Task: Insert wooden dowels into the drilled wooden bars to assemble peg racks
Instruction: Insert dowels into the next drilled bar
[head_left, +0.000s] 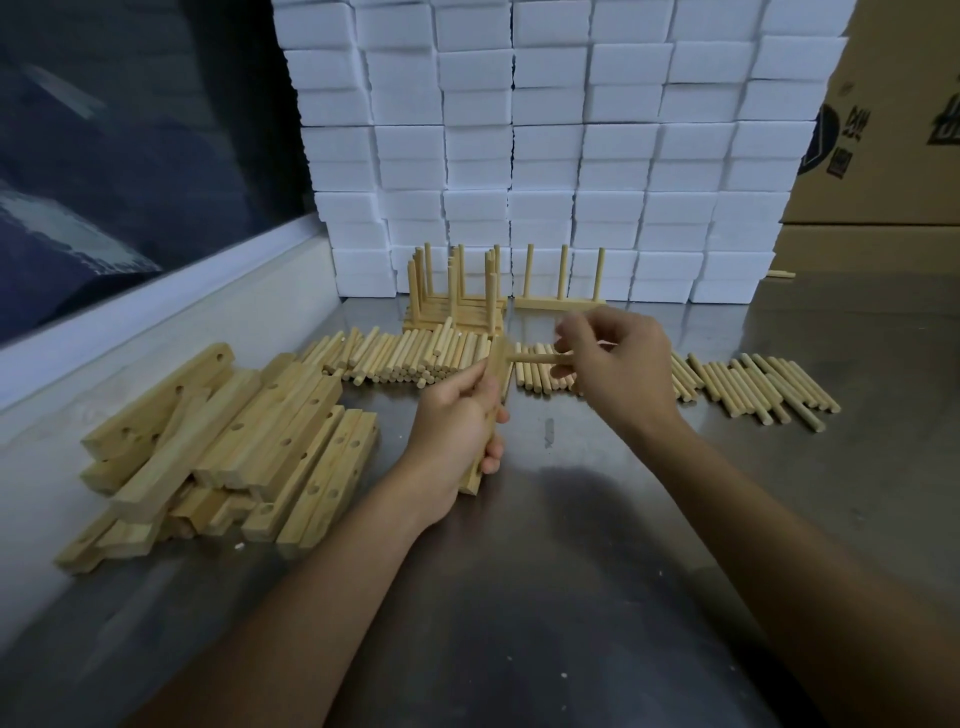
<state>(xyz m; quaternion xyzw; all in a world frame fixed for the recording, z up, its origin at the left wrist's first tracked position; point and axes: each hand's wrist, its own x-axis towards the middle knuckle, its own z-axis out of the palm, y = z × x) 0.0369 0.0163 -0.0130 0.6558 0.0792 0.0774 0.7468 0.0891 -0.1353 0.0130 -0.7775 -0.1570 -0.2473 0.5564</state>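
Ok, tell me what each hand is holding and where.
Left hand grips a drilled bar around its middle; right hand pinches a dowel at its outer end.

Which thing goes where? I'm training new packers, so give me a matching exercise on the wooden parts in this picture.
Things:
1. drilled bars
2. finished racks
3. single bar
4. single dowel

Places:
A. held in the right hand
B. standing by the white blocks
C. heaped on the table's left
D. gripped in the left hand

Pairs: 1-C, 2-B, 3-D, 4-A
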